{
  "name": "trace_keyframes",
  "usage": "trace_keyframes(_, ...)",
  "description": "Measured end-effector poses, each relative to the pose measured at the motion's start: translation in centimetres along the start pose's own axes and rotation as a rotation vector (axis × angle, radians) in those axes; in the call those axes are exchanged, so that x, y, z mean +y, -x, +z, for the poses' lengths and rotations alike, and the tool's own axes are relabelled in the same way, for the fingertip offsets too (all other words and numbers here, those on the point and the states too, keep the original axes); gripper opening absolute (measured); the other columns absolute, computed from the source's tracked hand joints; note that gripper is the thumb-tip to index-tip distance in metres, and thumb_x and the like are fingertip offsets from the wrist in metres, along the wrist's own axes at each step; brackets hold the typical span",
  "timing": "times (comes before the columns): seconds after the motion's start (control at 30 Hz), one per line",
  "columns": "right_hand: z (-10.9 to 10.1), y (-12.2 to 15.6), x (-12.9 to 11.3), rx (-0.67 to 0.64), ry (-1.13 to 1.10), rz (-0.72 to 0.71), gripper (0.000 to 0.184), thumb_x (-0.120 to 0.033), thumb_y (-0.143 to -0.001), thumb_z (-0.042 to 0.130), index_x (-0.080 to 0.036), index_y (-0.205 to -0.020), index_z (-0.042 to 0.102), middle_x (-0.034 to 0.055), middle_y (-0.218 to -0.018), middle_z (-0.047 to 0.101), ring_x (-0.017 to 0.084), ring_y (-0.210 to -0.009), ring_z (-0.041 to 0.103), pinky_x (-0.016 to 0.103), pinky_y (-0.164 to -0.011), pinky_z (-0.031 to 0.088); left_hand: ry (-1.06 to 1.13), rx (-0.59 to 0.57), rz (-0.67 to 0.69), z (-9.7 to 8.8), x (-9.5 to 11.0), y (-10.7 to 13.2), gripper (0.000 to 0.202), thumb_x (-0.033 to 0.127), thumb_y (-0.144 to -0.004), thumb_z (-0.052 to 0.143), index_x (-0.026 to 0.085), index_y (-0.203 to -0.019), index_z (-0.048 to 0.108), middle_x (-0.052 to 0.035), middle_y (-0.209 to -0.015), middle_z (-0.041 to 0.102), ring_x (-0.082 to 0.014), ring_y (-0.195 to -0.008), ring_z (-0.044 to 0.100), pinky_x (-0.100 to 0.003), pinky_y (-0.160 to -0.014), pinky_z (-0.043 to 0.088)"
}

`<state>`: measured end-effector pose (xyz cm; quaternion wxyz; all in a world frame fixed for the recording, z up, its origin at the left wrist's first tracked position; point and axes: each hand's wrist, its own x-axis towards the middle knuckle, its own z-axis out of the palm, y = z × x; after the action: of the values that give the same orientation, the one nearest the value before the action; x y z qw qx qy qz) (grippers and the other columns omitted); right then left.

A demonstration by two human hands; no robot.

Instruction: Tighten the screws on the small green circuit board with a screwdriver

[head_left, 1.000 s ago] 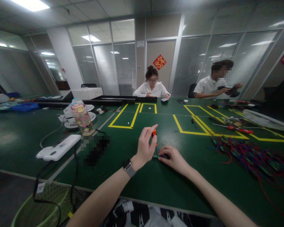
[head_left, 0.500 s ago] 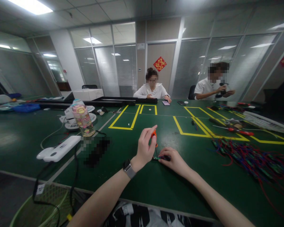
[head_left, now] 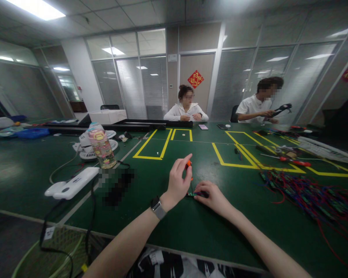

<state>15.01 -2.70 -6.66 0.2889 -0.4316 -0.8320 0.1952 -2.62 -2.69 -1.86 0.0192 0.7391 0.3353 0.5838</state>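
Note:
My left hand [head_left: 178,179] is closed around the orange handle of a small screwdriver [head_left: 188,164], which stands nearly upright with its thin dark shaft pointing down. The shaft's lower end meets a small green circuit board [head_left: 191,194] lying on the table. With fingers bent and pressed down, my right hand [head_left: 211,195] grips the board's right end. Something dark shows beneath those fingers, too shaded to make out. A watch [head_left: 158,207] is on my left wrist.
Several wired boards [head_left: 307,197] lie heaped at the right, near a red-handled screwdriver [head_left: 295,161]. At the left stand a bottle [head_left: 101,148] and a white power strip [head_left: 75,183]. Yellow tape [head_left: 147,157] marks the green table [head_left: 174,231]. Two people sit across.
My hands, the screwdriver and the board keep nearly the same place. Across the table, one person's hands have come together off the phone; the other has swung a dark object to the right.

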Motion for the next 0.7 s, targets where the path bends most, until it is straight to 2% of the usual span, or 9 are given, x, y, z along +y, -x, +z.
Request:
trace_keyframes(0.1,0.00,0.01,0.05,0.000,0.002,0.003,0.005,-0.021,-0.078,0.070,-0.022,-0.081,0.075,0.0046,-0.094,0.069,0.023,-0.090,0.061,0.036,-0.085,0.046,-0.024,0.030,0.026,0.02,-0.19,-0.11,0.031,0.022,-0.095,0.049,0.021,-0.125,0.055,-0.0044,-0.094,0.058,-0.0165,-0.087,0.056,-0.030,-0.078,0.049)
trace_keyframes(0.2,0.00,0.02,0.08,0.000,-0.001,0.005,0.005,-0.020,-0.078,0.070,-0.021,-0.081,0.074,0.0046,-0.093,0.069,0.023,-0.091,0.061,0.036,-0.085,0.046,-0.030,0.022,0.019,-0.03,-0.31,-0.10,0.032,0.023,-0.096,0.050,0.022,-0.127,0.054,-0.0040,-0.093,0.057,-0.0164,-0.086,0.056,-0.030,-0.078,0.049)
trace_keyframes(0.43,-0.07,0.06,-0.28,-0.004,-0.027,0.008,0.006,-0.021,-0.079,0.068,-0.021,-0.081,0.074,0.0049,-0.093,0.069,0.023,-0.089,0.061,0.035,-0.082,0.047,0.025,-0.016,-0.030,0.14,-0.03,0.41,0.037,0.020,-0.100,0.037,0.020,-0.136,0.045,-0.0103,-0.115,0.060,-0.0198,-0.105,0.058,-0.036,-0.090,0.049)
trace_keyframes(0.53,0.04,0.07,-0.23,0.000,-0.026,0.008,0.005,-0.021,-0.079,0.069,-0.021,-0.080,0.074,0.0048,-0.092,0.069,0.023,-0.089,0.061,0.034,-0.081,0.047,0.031,0.001,-0.036,0.26,-0.09,0.46,0.038,0.021,-0.099,0.041,0.021,-0.136,0.045,-0.0094,-0.111,0.061,-0.0192,-0.100,0.059,-0.034,-0.087,0.051)
trace_keyframes(0.7,0.18,0.06,0.07,-0.004,-0.014,0.022,0.005,-0.021,-0.079,0.069,-0.021,-0.082,0.074,0.0046,-0.094,0.068,0.023,-0.091,0.061,0.034,-0.083,0.045,0.027,0.013,-0.003,0.20,-0.23,0.37,0.031,0.021,-0.098,0.044,0.022,-0.127,0.053,-0.0068,-0.106,0.060,-0.0179,-0.098,0.058,-0.033,-0.085,0.050)
